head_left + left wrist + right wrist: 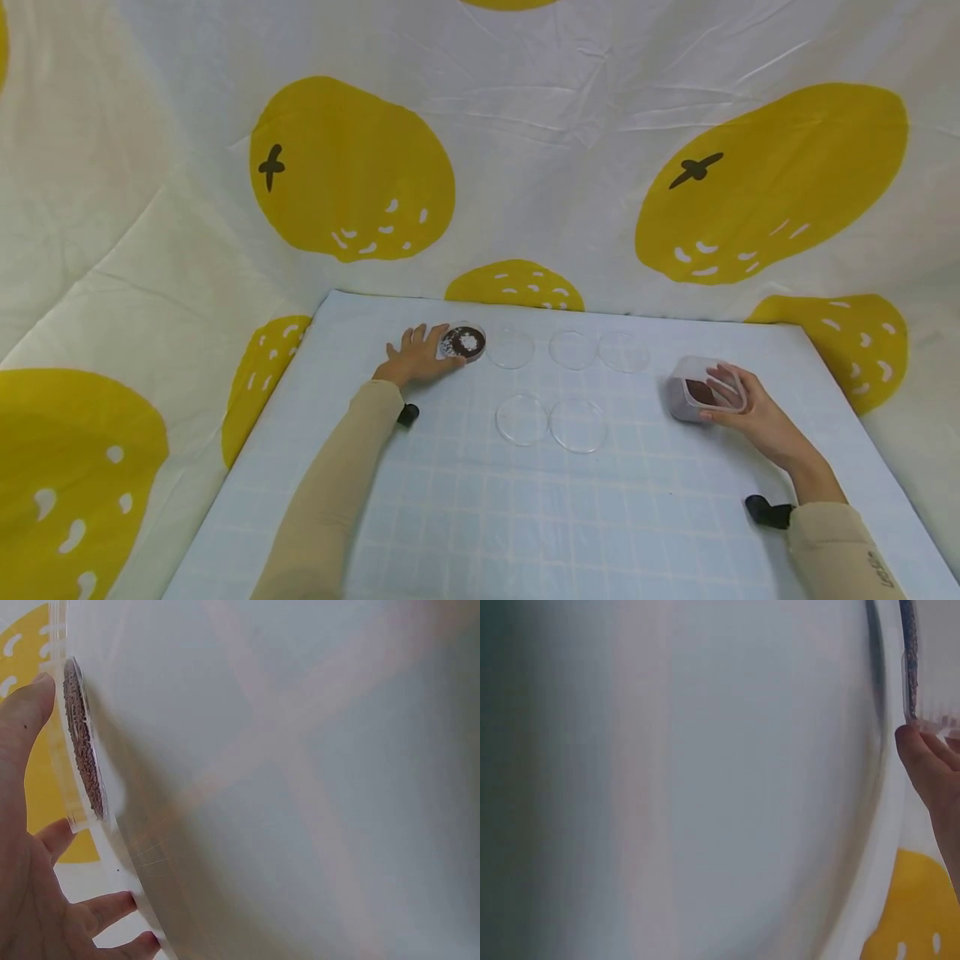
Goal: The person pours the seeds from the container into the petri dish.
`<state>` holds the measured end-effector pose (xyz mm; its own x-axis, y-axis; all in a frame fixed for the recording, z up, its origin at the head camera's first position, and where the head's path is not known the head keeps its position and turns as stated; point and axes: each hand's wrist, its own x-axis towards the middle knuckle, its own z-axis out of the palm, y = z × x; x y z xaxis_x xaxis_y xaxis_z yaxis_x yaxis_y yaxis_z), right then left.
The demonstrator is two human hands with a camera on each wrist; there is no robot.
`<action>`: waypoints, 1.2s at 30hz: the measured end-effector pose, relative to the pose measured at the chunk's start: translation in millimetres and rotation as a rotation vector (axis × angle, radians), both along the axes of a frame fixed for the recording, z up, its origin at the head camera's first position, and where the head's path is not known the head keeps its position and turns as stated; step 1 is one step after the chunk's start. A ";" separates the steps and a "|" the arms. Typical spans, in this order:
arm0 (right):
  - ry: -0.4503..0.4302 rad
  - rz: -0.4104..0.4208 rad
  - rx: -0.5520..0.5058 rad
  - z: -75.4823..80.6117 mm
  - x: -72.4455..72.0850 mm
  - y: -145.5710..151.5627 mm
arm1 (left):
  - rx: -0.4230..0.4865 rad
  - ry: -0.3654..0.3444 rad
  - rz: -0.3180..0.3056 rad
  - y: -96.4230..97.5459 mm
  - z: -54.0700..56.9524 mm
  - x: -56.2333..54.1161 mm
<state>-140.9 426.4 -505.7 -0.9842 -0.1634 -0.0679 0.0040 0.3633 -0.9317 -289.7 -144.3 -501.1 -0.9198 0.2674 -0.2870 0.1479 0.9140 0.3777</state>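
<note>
My left hand (420, 358) holds a clear petri dish (471, 352) from its left side, thumb on the near edge and a finger on the far one. Dark brown granules topped with white bits fill the dish. From the left wrist view, the granules (84, 742) show edge-on as a brown layer, and the other fingers spread past the dish. On the right, my right hand (757, 417) grips a clear plastic tub (682, 404) holding dark brown matter, its thumb at the near rim. The tub (930, 712) is partly cut off in the right wrist view.
Beside the filled dish, several clear round dishes stand in a back row, among them one (512, 348) and another (573, 350). Nearer are two more, a left one (522, 419) and a right one (578, 426). A patterned curtain (540, 167) borders the table (480, 517).
</note>
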 end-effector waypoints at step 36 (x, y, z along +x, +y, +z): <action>-0.127 0.009 0.133 1.4 -1.6 4.8 | 0.033 -0.004 0.008 1.1 3.6 1.7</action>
<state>-142.4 431.1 -504.3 -0.9651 -0.1531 -0.2127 0.1145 0.4836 -0.8678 -288.0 -143.2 -497.5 -0.9207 0.2699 -0.2820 0.1393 0.9020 0.4086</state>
